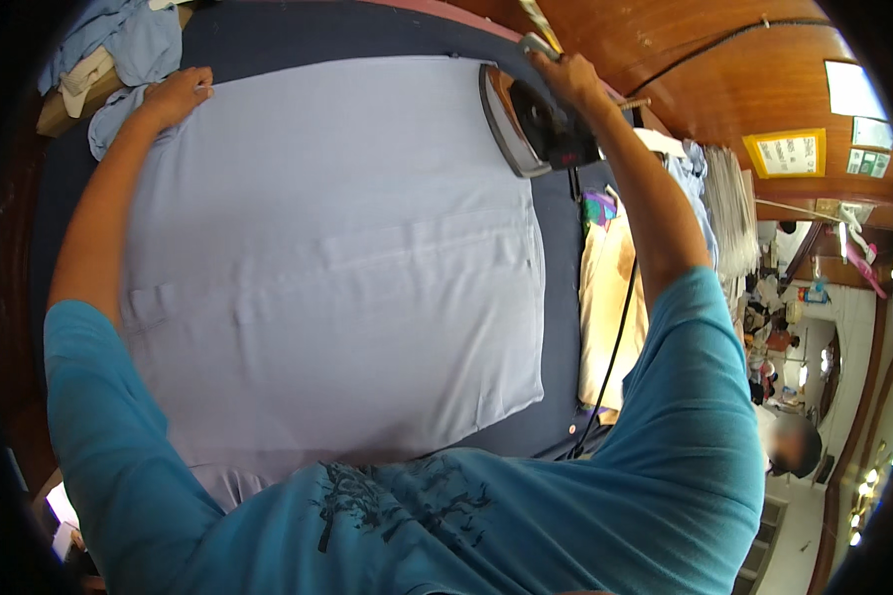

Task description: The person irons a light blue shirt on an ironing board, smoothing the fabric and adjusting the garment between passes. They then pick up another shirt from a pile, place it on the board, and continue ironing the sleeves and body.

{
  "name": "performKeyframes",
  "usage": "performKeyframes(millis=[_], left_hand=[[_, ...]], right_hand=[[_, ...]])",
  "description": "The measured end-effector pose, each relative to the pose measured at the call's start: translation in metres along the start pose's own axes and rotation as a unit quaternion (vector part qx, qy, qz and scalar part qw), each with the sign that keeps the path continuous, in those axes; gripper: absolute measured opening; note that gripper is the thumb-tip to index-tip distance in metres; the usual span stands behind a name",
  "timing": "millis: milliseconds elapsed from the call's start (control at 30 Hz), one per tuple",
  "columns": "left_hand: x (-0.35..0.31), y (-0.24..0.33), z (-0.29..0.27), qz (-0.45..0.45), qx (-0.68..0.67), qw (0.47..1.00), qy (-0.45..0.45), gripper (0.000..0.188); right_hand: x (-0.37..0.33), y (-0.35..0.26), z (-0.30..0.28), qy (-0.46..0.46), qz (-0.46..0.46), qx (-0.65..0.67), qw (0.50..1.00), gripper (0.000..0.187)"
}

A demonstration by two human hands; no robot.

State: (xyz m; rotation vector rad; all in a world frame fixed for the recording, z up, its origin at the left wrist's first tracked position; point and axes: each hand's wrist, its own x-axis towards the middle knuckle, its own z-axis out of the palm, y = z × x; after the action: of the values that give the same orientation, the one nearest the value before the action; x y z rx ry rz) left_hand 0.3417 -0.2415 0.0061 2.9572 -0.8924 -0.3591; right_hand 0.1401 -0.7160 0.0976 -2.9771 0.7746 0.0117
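Observation:
A light blue-grey garment (pixel 347 188), seemingly a shirt, lies spread over a dark blue padded surface (pixel 298 30). A seam or folded band runs across its middle, and faint creases show in its nearer half. At its far left corner, the fingers of my left hand (pixel 181 97) are closed on the edge of the cloth. My right hand (pixel 569 79) grips the handle of an iron (pixel 544 124) at the garment's far right. The iron's soleplate edge shows along the cloth's right border; whether it presses flat, I cannot tell.
Folded blue clothes (pixel 149 45) lie on a wooden piece at the far left. A black cord (pixel 620 342) passes over cream cloth (pixel 605 297) on the right. Beyond are a stack of hanging clothes (pixel 729 208), a wooden wall (pixel 685 50), and a person (pixel 792 444) at far right.

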Motion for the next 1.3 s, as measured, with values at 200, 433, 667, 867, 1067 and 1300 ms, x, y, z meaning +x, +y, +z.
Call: performKeyframes(millis=[200, 433, 667, 867, 1067, 1300], left_hand=[[0.014, -0.02, 0.011, 0.027, -0.025, 0.999, 0.009, 0.018], [0.019, -0.019, 0.014, 0.061, -0.014, 0.998, 0.009, 0.02], [0.001, 0.033, 0.0, -0.073, 0.13, 0.989, 0.013, 0.03], [-0.072, 0.062, 0.043, 0.007, 0.119, 0.947, 0.3, 0.05], [-0.208, 0.135, 0.068, 0.04, -0.053, 0.968, 0.243, 0.039], [-0.225, 0.143, 0.063, -0.005, -0.088, 0.985, 0.152, 0.015]], right_hand=[[0.011, -0.003, 0.007, 0.033, -0.001, -0.016, 0.999, 0.071], [-0.004, 0.003, 0.009, -0.004, -0.049, -0.034, 0.998, 0.063], [-0.041, -0.013, 0.001, 0.039, -0.061, 0.059, 0.996, 0.05], [-0.107, -0.022, -0.028, 0.004, -0.237, 0.117, 0.964, 0.056], [-0.186, -0.019, -0.026, -0.109, -0.363, 0.047, 0.924, 0.051], [-0.221, -0.035, -0.025, -0.143, -0.368, -0.003, 0.919, 0.049]])
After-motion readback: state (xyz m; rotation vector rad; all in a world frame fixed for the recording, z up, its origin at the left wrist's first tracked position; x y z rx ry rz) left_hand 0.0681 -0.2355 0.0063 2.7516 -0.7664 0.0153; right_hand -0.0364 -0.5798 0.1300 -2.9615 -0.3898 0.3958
